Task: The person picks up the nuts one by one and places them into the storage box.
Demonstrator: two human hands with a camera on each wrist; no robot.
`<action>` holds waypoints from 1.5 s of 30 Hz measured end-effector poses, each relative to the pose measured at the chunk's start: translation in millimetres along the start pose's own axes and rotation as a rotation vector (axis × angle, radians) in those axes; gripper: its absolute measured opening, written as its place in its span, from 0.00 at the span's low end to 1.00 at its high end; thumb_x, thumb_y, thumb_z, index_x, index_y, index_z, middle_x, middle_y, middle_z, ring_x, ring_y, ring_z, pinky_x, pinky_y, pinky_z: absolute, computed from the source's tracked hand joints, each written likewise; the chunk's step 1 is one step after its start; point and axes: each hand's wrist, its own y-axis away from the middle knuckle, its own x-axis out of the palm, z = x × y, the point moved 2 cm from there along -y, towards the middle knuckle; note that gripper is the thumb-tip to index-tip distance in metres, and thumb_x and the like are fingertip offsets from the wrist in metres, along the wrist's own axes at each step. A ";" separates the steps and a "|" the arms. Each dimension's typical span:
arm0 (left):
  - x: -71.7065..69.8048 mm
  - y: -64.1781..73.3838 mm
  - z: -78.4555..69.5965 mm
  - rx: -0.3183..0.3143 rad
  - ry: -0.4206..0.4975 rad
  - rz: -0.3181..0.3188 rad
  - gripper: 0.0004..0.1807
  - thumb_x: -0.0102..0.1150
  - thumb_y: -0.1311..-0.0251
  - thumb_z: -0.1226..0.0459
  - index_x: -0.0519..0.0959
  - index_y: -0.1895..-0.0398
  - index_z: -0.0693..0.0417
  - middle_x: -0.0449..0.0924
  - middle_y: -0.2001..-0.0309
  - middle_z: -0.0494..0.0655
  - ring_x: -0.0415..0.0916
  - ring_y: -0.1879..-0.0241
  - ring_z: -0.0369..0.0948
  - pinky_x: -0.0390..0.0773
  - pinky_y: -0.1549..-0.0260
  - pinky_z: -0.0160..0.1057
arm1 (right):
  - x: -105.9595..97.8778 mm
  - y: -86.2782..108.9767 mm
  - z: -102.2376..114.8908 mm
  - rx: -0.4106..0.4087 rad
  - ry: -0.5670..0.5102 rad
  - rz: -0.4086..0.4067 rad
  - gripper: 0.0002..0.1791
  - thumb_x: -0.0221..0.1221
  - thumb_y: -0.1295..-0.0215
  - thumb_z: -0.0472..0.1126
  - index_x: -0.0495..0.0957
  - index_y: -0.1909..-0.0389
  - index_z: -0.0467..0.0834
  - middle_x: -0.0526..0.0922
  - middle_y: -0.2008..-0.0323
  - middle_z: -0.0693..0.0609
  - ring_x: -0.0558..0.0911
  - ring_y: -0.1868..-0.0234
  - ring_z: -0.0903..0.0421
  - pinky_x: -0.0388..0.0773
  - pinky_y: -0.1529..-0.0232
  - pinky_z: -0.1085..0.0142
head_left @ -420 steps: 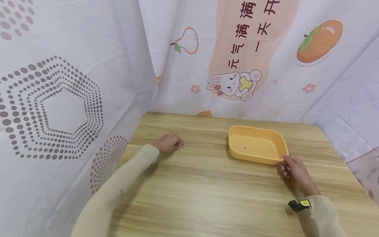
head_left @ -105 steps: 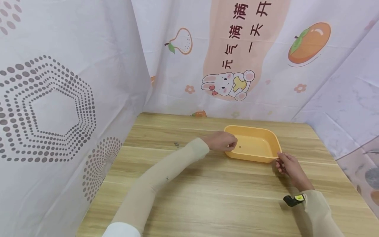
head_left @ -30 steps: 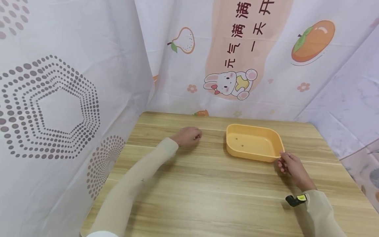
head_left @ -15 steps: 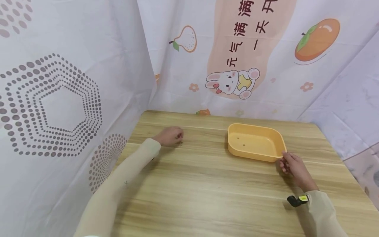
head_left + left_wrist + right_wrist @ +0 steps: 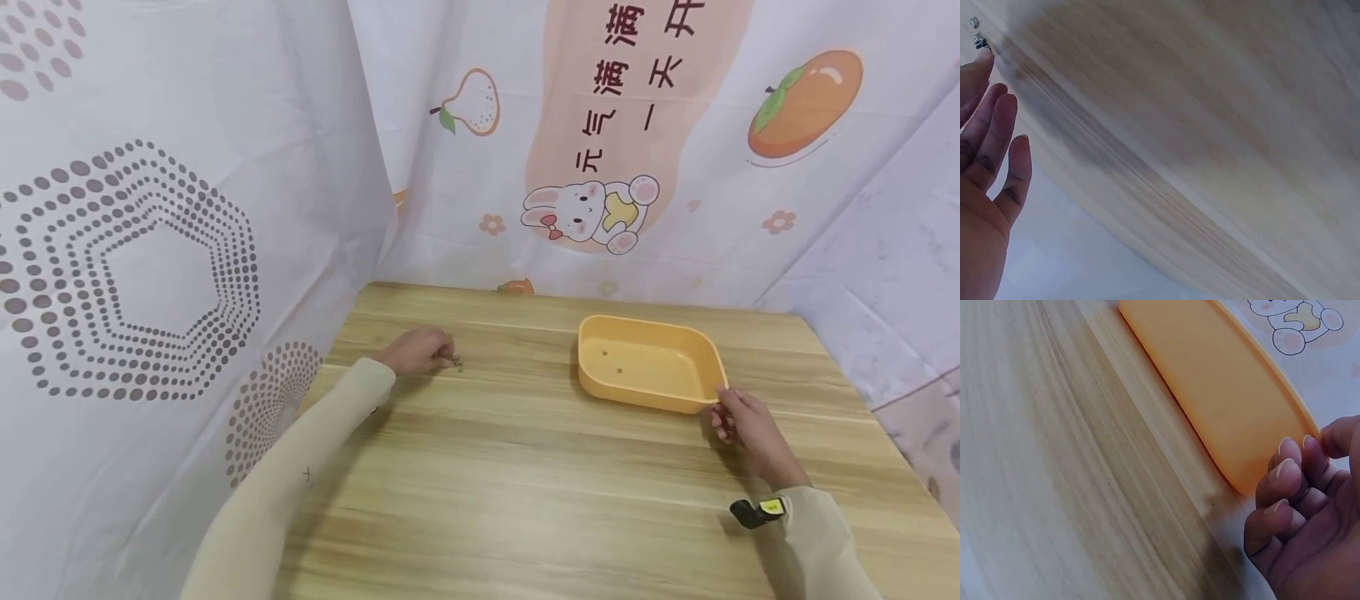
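Observation:
My left hand (image 5: 417, 350) is at the left of the table, fingertips at a small cluster of metal nuts (image 5: 457, 364). Up close in the left wrist view, a fingertip meets one of the nuts (image 5: 980, 42), while the other fingers are loosely bent and spaced apart. Whether a nut is pinched there is hidden. My right hand (image 5: 752, 433) pinches the near right corner of a yellow plastic tray (image 5: 652, 398) between thumb and forefinger. Inside that tray lie two tiny round pieces, apart from each other, too small to make out in the head view.
The wood-grain table (image 5: 517, 492) ends at a printed white curtain (image 5: 450, 233) behind and a dotted curtain (image 5: 165, 283) on the left. A black device with a yellow label (image 5: 757, 511) sits on the right wrist.
From over the tray, the left hand has moved left to the nuts. The tray shows two small pieces, where one showed 14 seconds ago. The right hand keeps its grip on the corner.

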 end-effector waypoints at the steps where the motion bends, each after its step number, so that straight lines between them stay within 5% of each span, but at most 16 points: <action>1: 0.7 -0.6 0.1 -0.001 0.000 0.004 0.08 0.70 0.35 0.60 0.84 0.58 0.52 0.80 0.62 0.42 0.77 0.63 0.38 0.80 0.62 0.38 | -0.4 0.2 -0.4 0.000 0.001 0.001 0.24 0.47 0.18 0.56 0.72 0.66 0.40 0.77 0.76 0.55 0.74 0.78 0.62 0.73 0.77 0.69; 17: 6.2 -7.9 -5.5 0.023 -0.025 0.047 0.02 0.66 0.32 0.66 0.84 0.63 0.56 0.81 0.62 0.41 0.76 0.63 0.36 0.80 0.60 0.37 | -1.6 -0.8 -4.5 -0.007 -0.006 0.000 0.23 0.47 0.18 0.55 0.72 0.66 0.39 0.77 0.76 0.55 0.74 0.78 0.62 0.73 0.77 0.68; 33: 4.1 -4.6 -6.3 -0.094 -0.049 0.079 0.03 0.67 0.34 0.62 0.84 0.64 0.51 0.84 0.62 0.40 0.81 0.61 0.38 0.82 0.57 0.40 | -2.3 -0.6 -6.1 0.007 0.036 0.007 0.25 0.45 0.18 0.57 0.71 0.64 0.39 0.76 0.76 0.56 0.74 0.78 0.61 0.73 0.76 0.67; 45: 3.0 -3.5 -4.5 -0.030 -0.064 0.065 0.03 0.63 0.33 0.68 0.84 0.65 0.53 0.81 0.67 0.40 0.73 0.69 0.35 0.79 0.65 0.36 | -0.6 1.8 -5.3 -0.006 0.046 0.003 0.24 0.45 0.18 0.58 0.71 0.65 0.41 0.76 0.75 0.56 0.74 0.77 0.61 0.74 0.76 0.67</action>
